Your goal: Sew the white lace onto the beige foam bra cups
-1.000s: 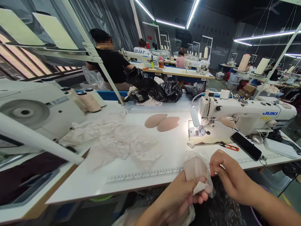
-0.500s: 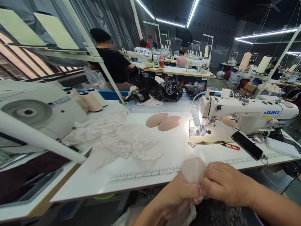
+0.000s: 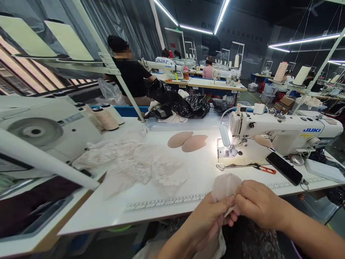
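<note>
Both my hands grip a pale, sheer, cup-shaped piece of fabric (image 3: 225,184) just over the front edge of the table. My left hand (image 3: 212,217) pinches it from below, thumb on top, and more pale cloth hangs beneath. On the right side of the piece, my right hand (image 3: 254,201) is closed with its fingers curled, knuckles up. Two tan teardrop-shaped pads (image 3: 194,142) lie on the table behind. Sheer lace fabric (image 3: 167,171) is spread to the left. What lies inside the fingertips is partly hidden.
A white sewing machine (image 3: 285,126) with its lamp lit stands at right. Orange thread snips (image 3: 265,169) and a black phone (image 3: 284,168) lie before it. A printed ruler (image 3: 167,202) runs along the table edge. Thread cones (image 3: 106,118) stand at left; a co-worker (image 3: 129,72) sits beyond.
Both hands have risen slightly with the fabric, and its rounded top has tilted to the right. My left fingertips have shifted closer to my right hand.
</note>
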A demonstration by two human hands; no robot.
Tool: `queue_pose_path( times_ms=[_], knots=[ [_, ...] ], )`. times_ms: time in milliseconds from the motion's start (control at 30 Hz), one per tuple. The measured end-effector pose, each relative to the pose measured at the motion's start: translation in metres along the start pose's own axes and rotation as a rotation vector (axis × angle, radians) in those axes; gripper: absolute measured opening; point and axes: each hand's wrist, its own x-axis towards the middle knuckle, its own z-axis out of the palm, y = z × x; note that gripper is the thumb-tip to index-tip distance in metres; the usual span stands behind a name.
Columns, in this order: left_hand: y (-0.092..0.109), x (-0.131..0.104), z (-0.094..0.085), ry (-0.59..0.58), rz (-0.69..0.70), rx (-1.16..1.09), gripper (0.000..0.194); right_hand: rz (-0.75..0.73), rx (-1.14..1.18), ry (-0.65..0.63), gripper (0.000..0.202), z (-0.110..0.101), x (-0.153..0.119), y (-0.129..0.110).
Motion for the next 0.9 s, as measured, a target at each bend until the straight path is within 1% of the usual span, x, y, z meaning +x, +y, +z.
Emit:
queue_pose_path(
  times_ms=[100,167,267,333,400,467,533,567,600,667,700,767,800,833,900],
  knots=[
    [0.002,-0.002,0.002,0.014,-0.023,0.018,0.039,-0.006,-0.024,0.001,0.021,0.004,-0.003,0.006],
    [0.004,-0.003,0.002,0.018,-0.021,0.01,0.037,-0.004,-0.023,0.006,0.022,0.004,-0.003,0.006],
    [0.007,-0.005,0.002,-0.028,-0.03,0.007,0.039,-0.011,-0.034,0.005,0.022,0.007,-0.004,0.005],
    [0.008,-0.007,0.002,-0.06,-0.034,0.025,0.041,0.009,-0.045,-0.009,0.024,0.011,-0.008,0.011],
    [0.008,-0.01,0.001,-0.09,-0.037,0.055,0.041,0.114,-0.064,-0.008,0.026,0.015,-0.017,0.025],
    [0.006,-0.012,-0.001,-0.119,-0.044,0.088,0.041,0.306,-0.082,0.018,0.029,0.018,-0.03,0.041],
    [0.003,-0.012,-0.005,-0.085,-0.015,0.106,0.041,0.489,-0.032,0.047,0.03,0.014,-0.041,0.049],
    [0.001,-0.011,-0.007,-0.036,0.019,0.106,0.042,0.538,0.04,0.041,0.028,0.01,-0.044,0.048],
    [0.0,-0.009,-0.009,0.026,0.062,0.103,0.042,0.561,0.143,0.015,0.025,0.006,-0.044,0.042],
    [-0.002,-0.005,-0.012,0.149,0.146,0.098,0.041,0.534,0.406,-0.08,0.019,-0.001,-0.04,0.02],
    [-0.003,-0.002,-0.014,0.192,0.177,0.105,0.041,0.531,0.532,-0.129,0.019,-0.002,-0.035,0.006],
    [-0.006,0.003,-0.016,0.224,0.212,0.135,0.042,0.527,0.754,-0.164,0.018,0.002,-0.024,-0.02],
    [-0.007,0.005,-0.016,0.216,0.228,0.148,0.042,0.575,0.828,-0.141,0.018,0.008,-0.019,-0.03],
    [-0.008,0.006,-0.016,0.197,0.244,0.16,0.042,0.652,0.89,-0.09,0.019,0.015,-0.014,-0.037],
    [-0.009,0.007,-0.015,0.144,0.282,0.192,0.041,0.846,1.018,0.054,0.023,0.032,-0.01,-0.042]
  ],
)
